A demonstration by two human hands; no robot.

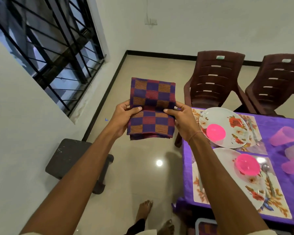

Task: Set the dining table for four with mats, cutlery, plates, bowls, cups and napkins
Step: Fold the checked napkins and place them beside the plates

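A folded woven cloth napkin in purple, red and orange checks [152,106] is held in the air over the floor, just left of the table's far corner and touching nothing else. The left hand [124,116] pinches its left edge and the right hand [182,119] its right edge. Each thumb presses on top near a crease across the middle, with the fingers curled beneath.

The table under a bright purple cloth [278,126] fills the right side. Two rectangular floral place mats lie along its near edge, the far mat [255,146] and the near mat [277,206]. Each bears a white round plate with red flowers, the far plate [215,116] and the near plate [227,156]. A glossy pink plastic bowl [215,132] sits on the far plate, and another pink bowl [247,164] on the near one. A steel spoon [267,177] lies on the near mat to the right of its plate. Translucent pink-purple plastic cups [284,136] are grouped further in; at the frame's edge they seem to lie on their sides.

Two dark brown slatted plastic chairs [214,80] stand at the table's far side. The floor is glossy beige tile [143,167] with black skirting under white walls. A window with black metal bars [58,48] is set in the left wall, with a dark square stool [70,156] below it.
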